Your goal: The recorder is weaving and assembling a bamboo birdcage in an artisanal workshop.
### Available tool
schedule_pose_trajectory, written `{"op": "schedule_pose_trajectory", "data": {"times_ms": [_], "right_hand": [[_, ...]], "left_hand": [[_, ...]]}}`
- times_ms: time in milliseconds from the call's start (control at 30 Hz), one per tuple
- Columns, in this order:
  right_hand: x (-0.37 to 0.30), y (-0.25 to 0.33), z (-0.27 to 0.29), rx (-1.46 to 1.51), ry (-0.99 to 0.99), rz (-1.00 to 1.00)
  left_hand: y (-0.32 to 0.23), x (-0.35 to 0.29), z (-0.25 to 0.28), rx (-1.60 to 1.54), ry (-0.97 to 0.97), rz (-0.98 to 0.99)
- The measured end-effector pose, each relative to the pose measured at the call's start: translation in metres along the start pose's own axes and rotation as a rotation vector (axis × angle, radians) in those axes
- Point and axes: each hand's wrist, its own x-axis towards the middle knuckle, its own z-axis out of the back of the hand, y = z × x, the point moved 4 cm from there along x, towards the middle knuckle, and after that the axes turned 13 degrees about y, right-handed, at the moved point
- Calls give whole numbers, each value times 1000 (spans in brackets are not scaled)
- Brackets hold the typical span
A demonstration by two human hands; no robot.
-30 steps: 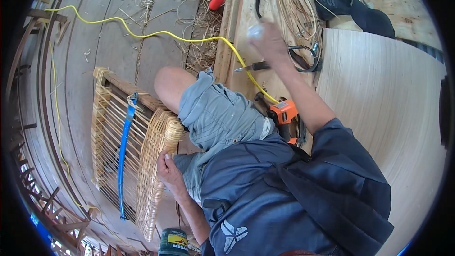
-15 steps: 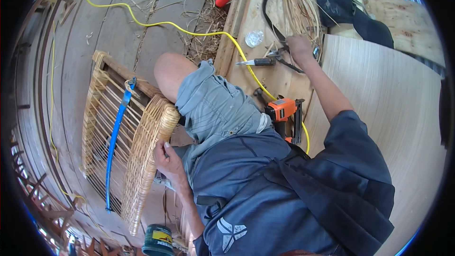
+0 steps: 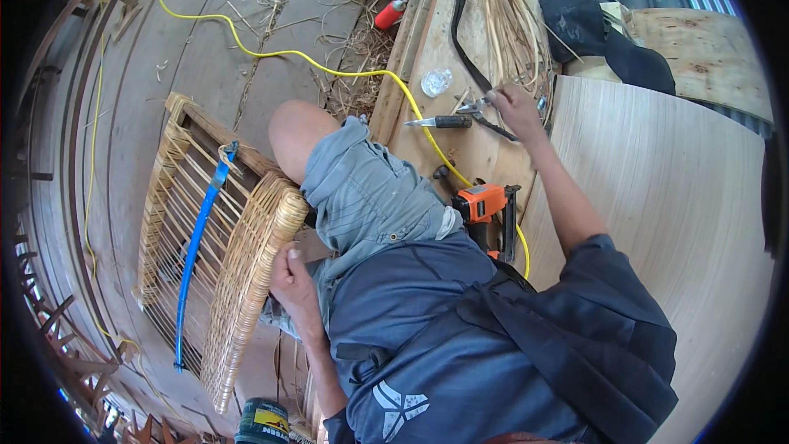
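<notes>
I am counting two hands at work: the left hand (image 3: 289,275), in the lower middle of the frame, is resting on the rounded edge of one woven rattan panel (image 3: 234,279), its fingers curled against the weave, while the right hand (image 3: 516,105), in the upper right of centre, is reaching onto the wooden tabletop (image 3: 460,156) with its fingers closing around one pair of metal scissors (image 3: 481,104); I cannot tell how firmly they are gripping. Beside them one pair of dark-handled pliers (image 3: 440,122) is lying flat, and one clear crumpled bit of plastic (image 3: 436,82) is sitting just above. One orange nail gun (image 3: 486,205) is standing at the near edge of the tabletop, with one yellow hose (image 3: 246,49) snaking away across the plank floor toward the upper left. The panel is a frame of thin parallel cane rods with tightly wrapped, ribbed borders, and one blue strap (image 3: 196,247) is running along it. A loose bundle of pale rattan strands (image 3: 509,16) is lying at the top. Compared with the earlier frame, the right hand is now sitting lower on the tabletop, right over the scissors, and the left hand is staying on the panel.
</notes>
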Motion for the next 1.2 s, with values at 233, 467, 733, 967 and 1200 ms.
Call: {"op": "schedule_pose_trajectory", "data": {"times_ms": [233,467,733,967,1200], "right_hand": [[-109,132,-80,1184,288,-41],[-136,183,-98,957,983,200],[11,156,-65,1865,459,19],[157,60,-22,1753,151,24],[130,130,-70,1574,231,27]], "left_hand": [[-62,35,-73,-506,842,225],[-141,71,-104,-529,931,-4],[-97,66,-45,35,855,-223],[36,-38,123,499,426,325],[287,-260,283,886,67,901]]}}
